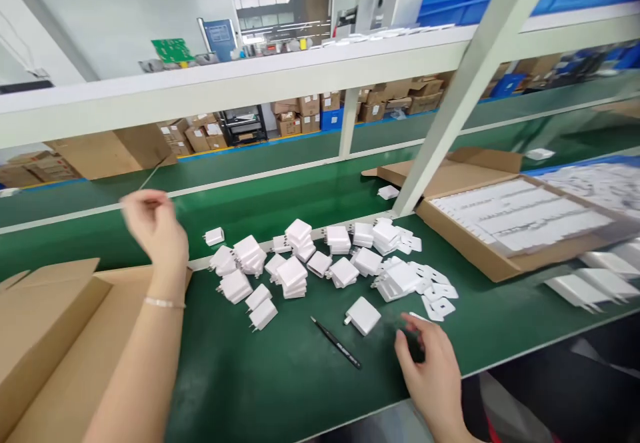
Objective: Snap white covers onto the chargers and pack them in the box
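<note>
My left hand (157, 226) is raised over the left side of the green bench, beyond an open cardboard box (125, 283). Its fingers look bent but are smeared by motion, so I cannot tell whether they hold anything. My right hand (433, 366) is low at the bench's front, thumb and fingers apart with nothing seen between them. By its fingertips lies a white flat piece (419, 317), partly hidden. To its left rest a white plug charger (365, 316) and black tweezers (336, 342). Behind them, many white chargers (291, 274) stand in loose stacks beside white flat frames (440, 290).
An open carton (465, 243) of packed white pieces sits at the right, near a shelf post (460, 103). More white chargers (585, 290) lie at the right front edge. A white shelf (250, 73) crosses above the bench. Cardboard boxes (300, 113) are stacked in the background.
</note>
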Tool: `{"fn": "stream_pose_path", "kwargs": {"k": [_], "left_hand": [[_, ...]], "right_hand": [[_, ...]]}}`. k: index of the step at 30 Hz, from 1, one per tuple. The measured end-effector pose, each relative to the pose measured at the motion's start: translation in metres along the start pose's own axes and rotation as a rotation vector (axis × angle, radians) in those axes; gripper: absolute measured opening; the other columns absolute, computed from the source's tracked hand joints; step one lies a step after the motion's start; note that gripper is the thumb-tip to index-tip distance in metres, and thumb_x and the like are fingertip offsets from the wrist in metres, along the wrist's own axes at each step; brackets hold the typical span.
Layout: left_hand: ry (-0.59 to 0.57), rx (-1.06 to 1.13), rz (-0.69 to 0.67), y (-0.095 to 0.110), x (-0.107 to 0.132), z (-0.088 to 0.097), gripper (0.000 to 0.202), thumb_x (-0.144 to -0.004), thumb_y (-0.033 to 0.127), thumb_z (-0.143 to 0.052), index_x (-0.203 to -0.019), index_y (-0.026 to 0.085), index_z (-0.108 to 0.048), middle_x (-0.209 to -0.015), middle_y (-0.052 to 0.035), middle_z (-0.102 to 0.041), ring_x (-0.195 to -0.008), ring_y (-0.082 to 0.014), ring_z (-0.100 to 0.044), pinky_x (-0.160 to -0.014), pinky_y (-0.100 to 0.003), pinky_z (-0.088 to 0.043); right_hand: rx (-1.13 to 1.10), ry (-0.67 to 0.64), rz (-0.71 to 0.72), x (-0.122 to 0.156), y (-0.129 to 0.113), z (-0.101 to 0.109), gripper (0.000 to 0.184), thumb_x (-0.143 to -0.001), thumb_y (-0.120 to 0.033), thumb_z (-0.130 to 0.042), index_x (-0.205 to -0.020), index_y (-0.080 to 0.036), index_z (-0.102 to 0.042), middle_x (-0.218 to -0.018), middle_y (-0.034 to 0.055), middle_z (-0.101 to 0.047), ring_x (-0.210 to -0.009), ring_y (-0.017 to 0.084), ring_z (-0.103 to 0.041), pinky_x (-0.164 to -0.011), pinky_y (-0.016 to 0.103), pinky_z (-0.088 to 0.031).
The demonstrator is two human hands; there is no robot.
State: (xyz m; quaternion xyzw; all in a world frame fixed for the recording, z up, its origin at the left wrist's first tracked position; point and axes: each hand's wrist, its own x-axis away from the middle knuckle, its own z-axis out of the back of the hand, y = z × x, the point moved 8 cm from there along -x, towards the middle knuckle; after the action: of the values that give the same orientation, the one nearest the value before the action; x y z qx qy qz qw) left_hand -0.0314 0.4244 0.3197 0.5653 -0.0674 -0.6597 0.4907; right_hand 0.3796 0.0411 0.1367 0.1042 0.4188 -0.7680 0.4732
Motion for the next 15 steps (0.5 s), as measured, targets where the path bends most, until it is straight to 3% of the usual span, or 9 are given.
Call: {"fn": "stream_pose_path", "kwargs": {"k": [3,6,8,11,15], "left_hand": [[-0.251,-0.111,0.132,-0.042,0.000,-0.075,0.033,-0.083,0.016,-0.060,-0.115,0.011,-0.054,-0.125,-0.0128,-0.061,-0.128,-0.0318,-0.056,-0.115,-0.057,-0.040],[-0.554,-0.216,0.197,-0.073,0.012,-0.124,0.042,-0.063,0.022,-0.075,-0.101,0.013,-0.060,-0.120,-0.0164,-0.067,-0.133,-0.0435,-0.053,-0.118,-0.062,-0.034],[-0.694,-0.274,0.235,-0.086,0.021,-0.141,0.045,-0.056,0.028,-0.080,-0.095,0.016,-0.061,-0.117,-0.0175,-0.070,-0.125,-0.0439,-0.059,-0.113,-0.058,-0.042],[-0.809,-0.318,0.256,-0.093,0.031,-0.158,0.043,-0.055,0.035,-0.081,-0.090,0.019,-0.061,-0.109,-0.0149,-0.074,-0.109,-0.0378,-0.067,-0.100,-0.046,-0.052],[-0.790,-0.311,0.235,-0.083,0.029,-0.166,0.038,-0.057,0.024,-0.081,-0.088,0.019,-0.059,-0.096,-0.0127,-0.073,-0.098,-0.0358,-0.069,-0.091,-0.042,-0.052]], "right_hand": [[0.196,-0.006,-0.042,-0.009,0.010,-0.002,0.042,-0.097,-0.042,-0.054,-0.130,-0.017,-0.064,-0.109,0.0147,-0.060,-0.099,0.032,-0.061,-0.083,0.045,-0.051],[0.351,0.062,-0.104,-0.008,0.010,-0.002,0.042,-0.095,-0.039,-0.049,-0.126,-0.016,-0.066,-0.119,0.0195,-0.058,-0.104,0.037,-0.059,-0.085,0.050,-0.048],[0.375,0.066,-0.120,-0.006,0.010,-0.004,0.038,-0.096,-0.037,-0.047,-0.121,-0.017,-0.066,-0.122,0.0190,-0.061,-0.107,0.038,-0.060,-0.088,0.052,-0.046],[0.318,0.001,-0.050,-0.005,0.011,-0.013,0.029,-0.098,-0.036,-0.047,-0.113,-0.020,-0.065,-0.115,0.0132,-0.066,-0.104,0.034,-0.063,-0.092,0.051,-0.045],[0.243,-0.035,-0.011,-0.005,0.015,-0.017,0.027,-0.101,-0.036,-0.047,-0.113,-0.021,-0.066,-0.117,0.0122,-0.066,-0.100,0.030,-0.064,-0.082,0.043,-0.047]]}}
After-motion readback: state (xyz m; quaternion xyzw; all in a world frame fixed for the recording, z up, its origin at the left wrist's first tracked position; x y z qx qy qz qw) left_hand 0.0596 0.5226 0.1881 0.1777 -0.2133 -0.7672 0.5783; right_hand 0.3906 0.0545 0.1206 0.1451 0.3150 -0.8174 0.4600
